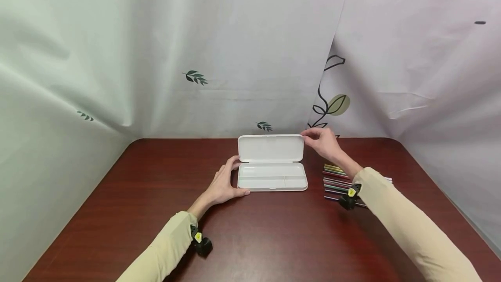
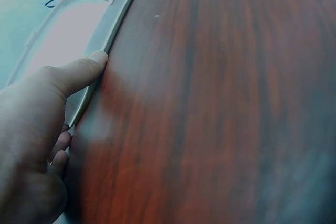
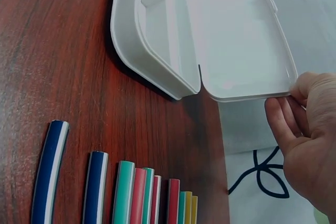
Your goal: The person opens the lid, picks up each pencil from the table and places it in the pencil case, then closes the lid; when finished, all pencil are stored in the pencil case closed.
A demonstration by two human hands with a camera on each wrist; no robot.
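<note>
A white pencil case (image 1: 260, 183) lies on the table with its lid (image 1: 271, 148) raised at the back. Its shallow compartments hold nothing that I can see. My left hand (image 1: 222, 185) grips the left end of the case, with the thumb on the front edge and the fingers round the side. At the lid's upper right corner, my right hand (image 1: 323, 143) pinches the rim between thumb and fingers, as the right wrist view also shows. Several striped pencils (image 3: 125, 187) in blue, green, red and yellow lie to the right of the case, partly under my right forearm.
The dark red wooden table (image 1: 270, 234) has rounded far corners. Behind it and at both sides hangs a pale cloth (image 1: 250, 55) with leaf prints, close to the raised lid.
</note>
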